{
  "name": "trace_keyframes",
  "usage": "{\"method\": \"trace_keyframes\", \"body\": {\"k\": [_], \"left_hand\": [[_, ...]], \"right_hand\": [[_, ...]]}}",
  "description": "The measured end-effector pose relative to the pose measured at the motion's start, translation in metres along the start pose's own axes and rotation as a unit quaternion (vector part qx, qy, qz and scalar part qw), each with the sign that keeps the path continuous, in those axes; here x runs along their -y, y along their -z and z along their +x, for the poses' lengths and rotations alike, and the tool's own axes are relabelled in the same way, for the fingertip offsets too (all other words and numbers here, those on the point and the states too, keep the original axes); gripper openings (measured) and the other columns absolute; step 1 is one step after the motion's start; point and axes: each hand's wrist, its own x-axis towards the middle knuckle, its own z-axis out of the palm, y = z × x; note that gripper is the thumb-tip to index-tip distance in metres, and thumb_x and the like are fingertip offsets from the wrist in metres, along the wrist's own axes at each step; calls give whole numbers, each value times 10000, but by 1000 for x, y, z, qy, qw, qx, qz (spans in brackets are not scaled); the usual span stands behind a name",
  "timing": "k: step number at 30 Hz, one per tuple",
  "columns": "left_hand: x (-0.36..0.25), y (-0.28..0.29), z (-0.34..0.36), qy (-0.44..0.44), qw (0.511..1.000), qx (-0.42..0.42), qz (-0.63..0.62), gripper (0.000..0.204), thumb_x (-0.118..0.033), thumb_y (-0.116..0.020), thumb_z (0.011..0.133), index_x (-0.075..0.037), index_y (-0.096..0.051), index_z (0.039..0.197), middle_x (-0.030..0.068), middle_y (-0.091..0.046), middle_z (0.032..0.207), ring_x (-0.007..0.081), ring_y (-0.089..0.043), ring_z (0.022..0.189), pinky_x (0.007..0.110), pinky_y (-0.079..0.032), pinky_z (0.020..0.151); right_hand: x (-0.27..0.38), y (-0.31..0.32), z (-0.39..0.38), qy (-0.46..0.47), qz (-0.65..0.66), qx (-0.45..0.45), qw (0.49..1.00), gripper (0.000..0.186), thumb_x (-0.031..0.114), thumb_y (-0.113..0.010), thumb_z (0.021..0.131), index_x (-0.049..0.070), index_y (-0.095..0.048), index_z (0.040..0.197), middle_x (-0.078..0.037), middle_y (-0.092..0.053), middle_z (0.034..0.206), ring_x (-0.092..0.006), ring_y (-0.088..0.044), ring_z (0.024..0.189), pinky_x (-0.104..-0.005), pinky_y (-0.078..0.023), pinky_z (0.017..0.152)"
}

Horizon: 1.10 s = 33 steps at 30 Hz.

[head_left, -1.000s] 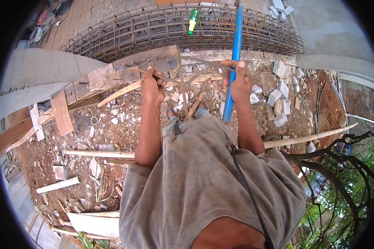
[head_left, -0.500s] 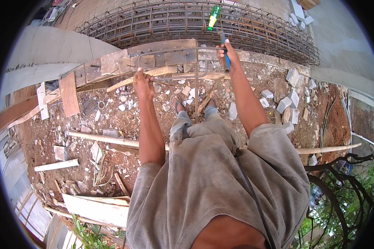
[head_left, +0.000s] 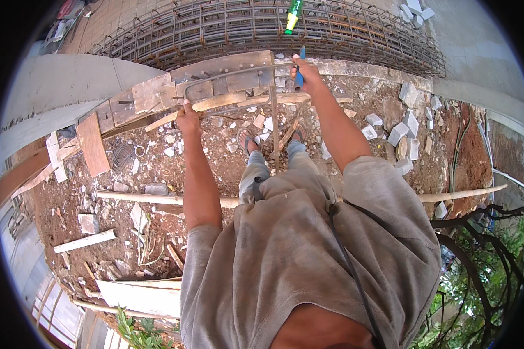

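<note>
My left hand is closed on a thin steel rod at its left bend. The rod is bent into a long open rectangle and lies over a plank bench with pegs standing up from it. My right hand is closed around a short blue tube-like tool at the rod's right end. Whether the rod sits inside the tube is hidden by my fingers. Both arms stretch forward, and my sandalled feet stand below the bench.
Long rebar cages lie beyond the bench, with a green bottle above them. Broken pale blocks litter the soil at right. Bamboo poles and loose boards lie at left. Branches reach in at lower right.
Both hands have shifted a little to the left with the rod, and the blue tool has moved left along with my right hand. The whole view has shifted slightly too.
</note>
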Motion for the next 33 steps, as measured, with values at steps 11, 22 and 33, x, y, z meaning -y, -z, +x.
{"method": "trace_keyframes", "body": {"k": [11,22,33], "left_hand": [[7,-9,14,-100,978,-40,181,552,-450,-491,1025,81,-615,938,137,-641,750,193,-598,569,351,-557,515],[20,4,49,-48,963,-40,264,643,-615,-551,947,9,-666,839,66,-567,670,176,-536,547,322,-440,485],[12,-15,42,-56,922,-192,331,906,-663,-656,845,190,-520,1117,339,-625,1095,402,-637,998,437,-499,908]], "right_hand": [[-21,65,-26,96,-167,-180,965,1007,210,-803,840,114,-88,1542,-111,-547,844,-159,-535,527,-324,-436,410],[-14,117,-156,146,-421,-172,878,437,436,-674,922,4,-641,875,-25,-559,640,-111,-533,583,-312,-430,540],[-10,43,-79,381,-621,-73,681,507,460,-745,845,-20,-612,749,-168,-633,835,-296,-617,719,-401,-485,675]]}}
